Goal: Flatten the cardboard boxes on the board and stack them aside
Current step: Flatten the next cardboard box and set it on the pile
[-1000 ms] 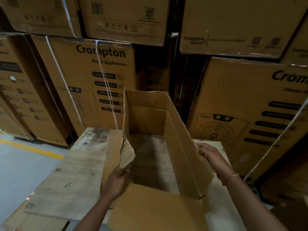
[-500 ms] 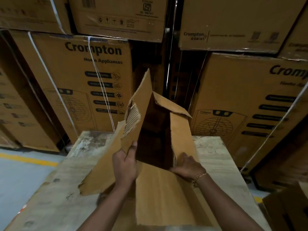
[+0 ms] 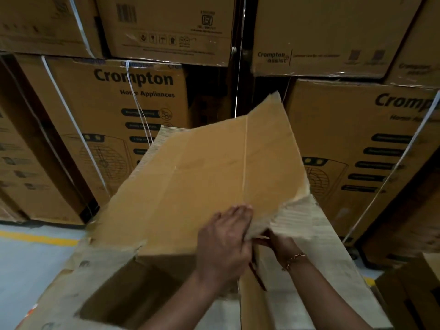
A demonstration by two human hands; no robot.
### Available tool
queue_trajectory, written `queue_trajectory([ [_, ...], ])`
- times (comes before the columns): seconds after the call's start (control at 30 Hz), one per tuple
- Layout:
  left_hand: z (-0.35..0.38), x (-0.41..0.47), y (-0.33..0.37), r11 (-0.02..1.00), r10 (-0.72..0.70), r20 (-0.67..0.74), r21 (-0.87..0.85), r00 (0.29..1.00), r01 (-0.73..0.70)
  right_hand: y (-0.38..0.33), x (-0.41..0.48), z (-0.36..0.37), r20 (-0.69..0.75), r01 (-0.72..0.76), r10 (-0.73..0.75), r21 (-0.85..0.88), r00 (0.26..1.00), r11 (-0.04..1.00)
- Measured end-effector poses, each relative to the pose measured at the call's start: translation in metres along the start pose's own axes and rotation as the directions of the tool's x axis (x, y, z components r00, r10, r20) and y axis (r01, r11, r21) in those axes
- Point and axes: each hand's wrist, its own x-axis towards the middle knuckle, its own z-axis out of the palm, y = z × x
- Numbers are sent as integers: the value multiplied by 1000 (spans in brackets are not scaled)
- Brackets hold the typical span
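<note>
A brown cardboard box (image 3: 202,177), collapsed into a broad creased sheet, tilts up over the worn pale board (image 3: 333,270). Its far corner rises toward the stacked cartons, and its near right edge is torn and frayed. My left hand (image 3: 223,241) lies on the sheet's near edge, fingers curled over the torn corner. My right hand (image 3: 281,241) grips the same torn corner from the right, partly hidden behind the left hand; a bracelet shows on its wrist. A lower flap of the box hangs toward me in shadow.
Tall printed appliance cartons (image 3: 123,120) bound with white straps wall off the far side, left and right (image 3: 371,148). Grey floor with a yellow line (image 3: 35,239) lies to the left. Another brown box (image 3: 414,294) stands at the lower right.
The box stood open a second ago, then folded narrow, and now lies spread as a flat tilted sheet. Both hands moved together onto its near torn corner.
</note>
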Motion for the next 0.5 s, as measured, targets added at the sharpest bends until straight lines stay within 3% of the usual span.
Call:
queue_trajectory([
  [0.03,15,-11,0,999,10,107,52,994,-15,-7,-16,-9,32,-49,44,171,998,984],
  [0.07,27,-21,-1,997,-5,212,80,977,-12,-8,-26,-12,-30,91,-86,365,996,926],
  [0.1,37,-28,-1,996,-28,305,86,952,2,-10,-36,-19,-18,108,-115,494,993,863],
  [0.13,47,-35,-1,996,-35,358,87,933,5,-3,-30,-30,-142,215,-170,421,975,881],
  [0.17,55,-40,2,996,-27,405,89,914,-10,-11,-31,-45,-212,138,-47,437,976,889],
  [0.27,74,-49,16,996,37,554,46,832,-75,-4,-33,-95,-265,81,20,365,964,927],
  [0.37,67,-50,11,996,85,712,-58,697,-63,-3,-41,-114,-346,-1,52,146,937,989],
  [0.43,45,-54,-18,990,100,731,-8,675,-138,-10,-46,-131,-329,2,10,37,944,999],
  [0.5,20,-61,-60,964,39,713,157,700,-214,-16,-53,-145,-303,-21,10,-33,953,999],
])
